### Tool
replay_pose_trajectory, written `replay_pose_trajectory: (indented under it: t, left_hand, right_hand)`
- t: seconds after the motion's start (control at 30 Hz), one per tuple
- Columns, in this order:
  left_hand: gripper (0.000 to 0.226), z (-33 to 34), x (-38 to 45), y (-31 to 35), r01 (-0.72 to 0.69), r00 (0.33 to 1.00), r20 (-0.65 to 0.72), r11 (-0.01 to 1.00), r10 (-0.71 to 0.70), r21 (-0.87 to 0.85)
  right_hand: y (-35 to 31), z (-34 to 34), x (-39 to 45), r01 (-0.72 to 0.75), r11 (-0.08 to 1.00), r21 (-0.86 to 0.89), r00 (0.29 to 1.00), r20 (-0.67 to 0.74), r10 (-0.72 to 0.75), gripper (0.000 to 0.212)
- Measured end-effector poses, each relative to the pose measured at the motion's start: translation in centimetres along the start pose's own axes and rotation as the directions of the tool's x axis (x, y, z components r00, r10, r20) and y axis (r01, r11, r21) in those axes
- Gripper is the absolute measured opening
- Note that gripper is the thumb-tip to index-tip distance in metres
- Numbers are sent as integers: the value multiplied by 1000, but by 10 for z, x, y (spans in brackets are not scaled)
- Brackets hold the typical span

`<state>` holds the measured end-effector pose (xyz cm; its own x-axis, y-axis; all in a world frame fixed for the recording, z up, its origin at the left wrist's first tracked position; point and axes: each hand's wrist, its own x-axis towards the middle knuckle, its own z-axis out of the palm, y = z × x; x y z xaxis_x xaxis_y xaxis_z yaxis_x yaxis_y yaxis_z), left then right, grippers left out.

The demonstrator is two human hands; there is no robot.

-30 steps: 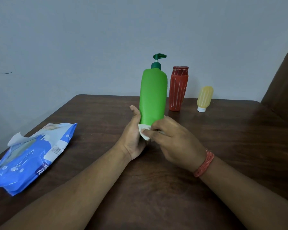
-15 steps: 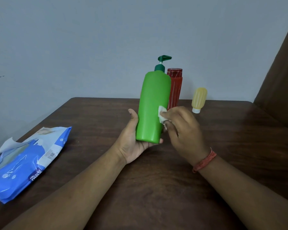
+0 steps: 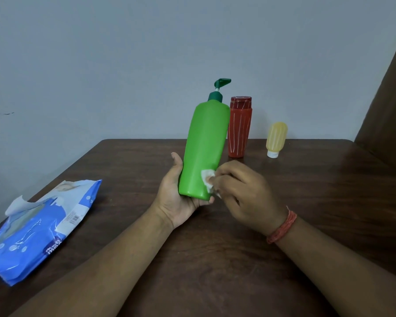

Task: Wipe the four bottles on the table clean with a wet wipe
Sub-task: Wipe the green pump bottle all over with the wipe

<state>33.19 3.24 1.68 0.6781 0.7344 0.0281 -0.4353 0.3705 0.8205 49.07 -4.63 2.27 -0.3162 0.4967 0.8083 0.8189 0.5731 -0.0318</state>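
left grip (image 3: 178,197) – cradles green bottle (image 3: 204,152) | right grip (image 3: 242,193) – seemingly pinches wipe (image 3: 207,179)

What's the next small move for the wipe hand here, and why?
Probably slide the wipe up the green bottle. The right hand pinches it against the lower right edge, while the left hand holds the base, tilted and off the table. The whole upper body shows above the wipe, so an upward stroke looks like the natural cover.
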Motion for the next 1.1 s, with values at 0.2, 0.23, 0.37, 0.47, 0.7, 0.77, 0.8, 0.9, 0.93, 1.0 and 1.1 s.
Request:
replay_pose_trajectory:
  t: [0.2,0.23,0.37,0.47,0.7,0.77,0.8,0.9,0.93,1.0,1.1]
  left_hand:
    - [73,5,-2,-2,15,1000,0,999,-15,46]
    - [76,5,-2,-2,15,1000,10,999,-15,40]
    - [78,1,-1,-1,15,1000,24,1000,-15,24]
    - [73,4,-2,-2,23,1000,-2,998,-23,63]
    - [73,5,-2,-7,33,998,46,986,-41,162]
    - [74,4,-1,-8,62,994,74,980,-77,187]
    - [74,4,-1,-8,74,992,89,978,-93,197]
    - [77,3,0,-9,90,984,128,971,-120,222]
    - [79,3,0,-9,94,983,132,970,-126,222]
    - [80,2,1,-10,93,982,140,971,-126,220]
    - [68,0,2,-11,63,982,159,974,-99,217]
  right_hand:
    - [6,-2,-4,-184,981,53,970,-151,190,10]
    - [3,-1,-4,-129,990,54,987,-94,133,10]
    - [8,1,-2,-66,998,17,997,-25,66,18]
    - [15,-3,-2,-234,972,32,954,-186,236,10]
    - [29,-11,0,-402,905,137,838,-343,424,11]
    - [37,-17,3,-431,884,181,790,-398,467,10]
    - [40,-19,4,-443,876,193,772,-415,482,10]
    - [48,-28,9,-466,862,200,729,-466,502,12]
    - [50,-31,10,-467,861,200,720,-479,502,13]
    - [51,-34,11,-457,872,176,729,-487,481,13]
    - [43,-29,6,-413,905,99,811,-413,415,11]
